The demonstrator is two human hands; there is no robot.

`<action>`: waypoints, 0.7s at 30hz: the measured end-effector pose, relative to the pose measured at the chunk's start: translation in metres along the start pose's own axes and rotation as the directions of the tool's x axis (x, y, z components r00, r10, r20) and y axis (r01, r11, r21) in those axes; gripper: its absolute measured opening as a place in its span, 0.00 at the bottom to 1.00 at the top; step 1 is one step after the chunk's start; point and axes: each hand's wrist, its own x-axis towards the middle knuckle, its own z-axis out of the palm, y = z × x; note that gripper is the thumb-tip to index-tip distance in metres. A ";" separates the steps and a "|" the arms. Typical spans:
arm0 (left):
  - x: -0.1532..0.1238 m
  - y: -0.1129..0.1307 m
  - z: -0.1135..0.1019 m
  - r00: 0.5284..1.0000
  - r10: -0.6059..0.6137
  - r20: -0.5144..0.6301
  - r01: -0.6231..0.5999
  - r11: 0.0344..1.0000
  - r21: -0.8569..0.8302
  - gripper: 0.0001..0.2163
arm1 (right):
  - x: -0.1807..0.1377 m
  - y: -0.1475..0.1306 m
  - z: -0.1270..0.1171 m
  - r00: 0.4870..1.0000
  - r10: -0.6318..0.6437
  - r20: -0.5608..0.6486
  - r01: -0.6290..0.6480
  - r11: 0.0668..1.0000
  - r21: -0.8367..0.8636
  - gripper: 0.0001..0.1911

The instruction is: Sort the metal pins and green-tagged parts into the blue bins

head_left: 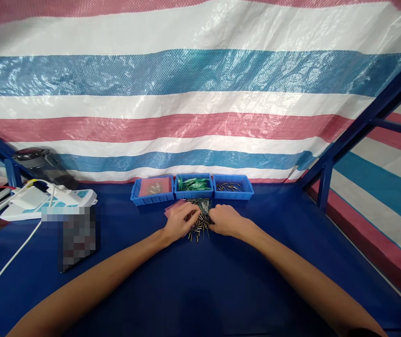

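Striped tarp [200, 70] backs the worktop [278, 210]; near its far edge left hand [180, 221] and right hand [226, 220] meet on a pin pile [199, 230], fingers curled, grip unclear; probably best to pick singly.

Bench [200, 290]: covered in dark blue cloth, fills the lower view.
Tarp [200, 93]: woven plastic, striped red, white and blue, hung as a wall behind the bench; glossy, catching light in creased patches.
Side tarp [390, 196]: same stripes, right of the bench, running along its edge.
Frame [362, 124]: blue metal, a slanted beam and an upright at the bench's back right corner.
Post [11, 173]: blue metal, at the bench's back left.
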 end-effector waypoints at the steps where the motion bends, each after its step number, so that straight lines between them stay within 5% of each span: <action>1: 0.000 0.000 0.000 1.000 0.009 0.004 -0.009 1.000 -0.004 0.10 | 0.001 -0.001 0.001 1.000 0.002 -0.007 -0.002 1.000 -0.001 0.12; 12: 0.000 0.002 -0.002 0.997 -0.008 -0.080 0.007 1.000 -0.013 0.08 | 0.010 0.001 0.007 0.980 0.038 -0.194 -0.030 0.999 0.044 0.13; 21: 0.000 0.003 -0.003 0.972 -0.209 -0.108 0.200 0.976 -0.086 0.11 | 0.022 0.004 0.027 0.867 0.100 -0.488 0.072 0.944 0.322 0.15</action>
